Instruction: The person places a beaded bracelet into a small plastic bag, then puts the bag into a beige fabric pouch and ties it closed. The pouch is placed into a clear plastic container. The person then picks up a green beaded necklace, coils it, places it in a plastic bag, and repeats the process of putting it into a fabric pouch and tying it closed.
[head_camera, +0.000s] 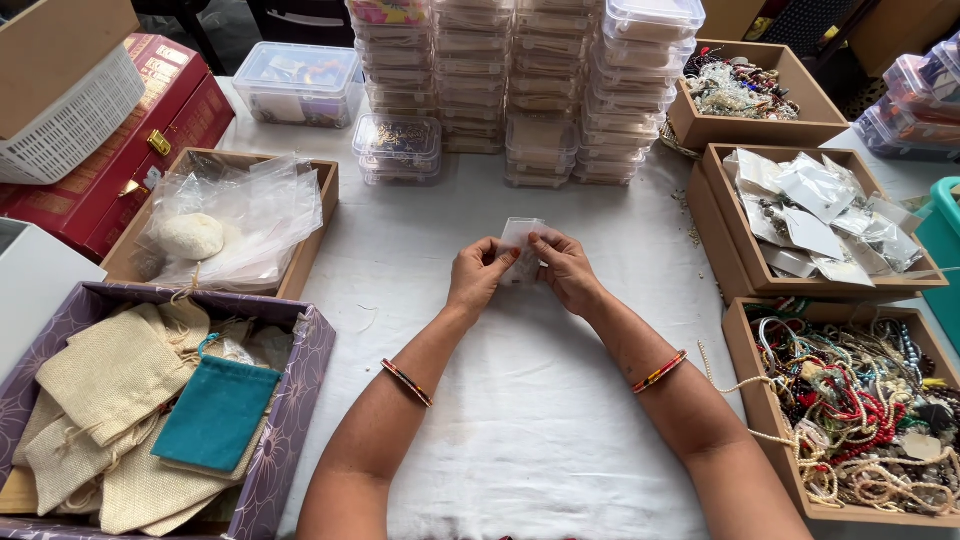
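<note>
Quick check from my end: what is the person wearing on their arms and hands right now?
Both forearms are bare, with no sleeves in view and no gloves. Each wrist carries thin bangles: the left wrist bangles are red with darker bands, and the right wrist bangles are red and orange. The left hand and right hand show red-painted nails. I cannot make out any rings.

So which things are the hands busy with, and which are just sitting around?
In use:
left hand
right hand
small clear packet, pinched between both hands

Just lying about:
stacked clear plastic boxes
box of bead necklaces
teal pouch among cloth bags
box of small packets
</note>
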